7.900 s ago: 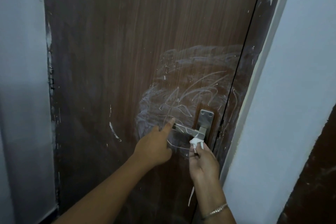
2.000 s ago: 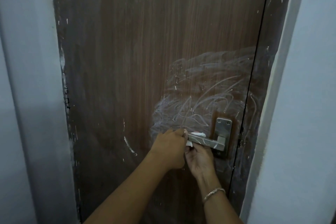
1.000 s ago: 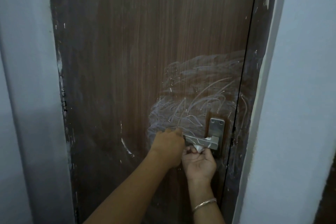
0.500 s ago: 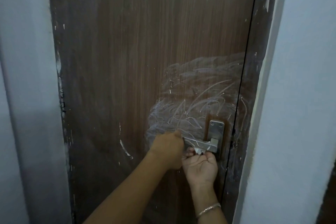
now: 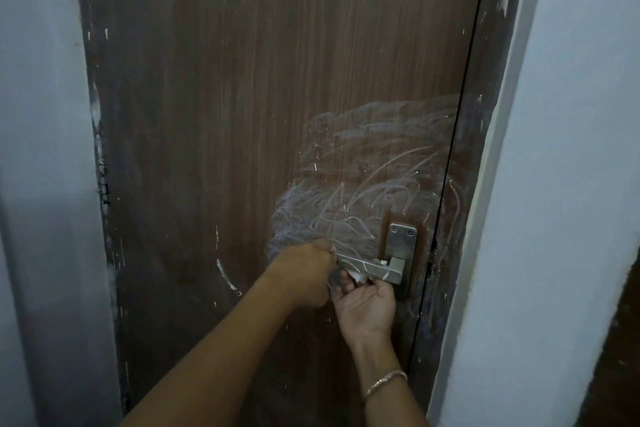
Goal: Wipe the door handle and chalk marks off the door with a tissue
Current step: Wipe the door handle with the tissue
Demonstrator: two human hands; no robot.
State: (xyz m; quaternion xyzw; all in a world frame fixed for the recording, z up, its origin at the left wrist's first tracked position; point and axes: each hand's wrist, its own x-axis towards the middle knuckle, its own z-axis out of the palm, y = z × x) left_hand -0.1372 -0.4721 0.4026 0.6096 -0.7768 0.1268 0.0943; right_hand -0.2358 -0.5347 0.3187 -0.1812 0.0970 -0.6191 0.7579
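Door (image 5: 277, 80): brown wood-grain panel, shut in its frame (image 5: 485, 149); pale walls (image 5: 571, 184) on both sides.
Door handle (image 5: 372, 267): metal lever near the door's right edge, low in the view. It ran leftward from a tall metal backplate (image 5: 401, 244) with two screws at its top. Pale streaks showed on the lever's face.
Chalk marks (image 5: 363, 166): white scribbles and smeared haze on the door above and left of the handle, reaching to the right edge. A few strokes crossed onto the frame.
Stray mark (image 5: 227, 276): a short curved white stroke, left of the hands and apart from the main patch.
Left hand (image 5: 304, 270): back toward the camera, fingers curled round the lever's free end, gripping it.
Right hand (image 5: 367, 302): palm up just below the lever, fingers bent upward and pinching the tissue against the lever's underside.
Tissue (image 5: 358, 276): small white wad between the right fingertips and the lever's lower edge, mostly hidden by the fingers.
White speck (image 5: 382, 259): seen on top of the lever next to the backplate; could not tell whether it was part of the tissue.
Bracelet (image 5: 384, 381): thin metal band on the right wrist.
Door's left edge (image 5: 98, 156): chipped, with white flecks down its length.
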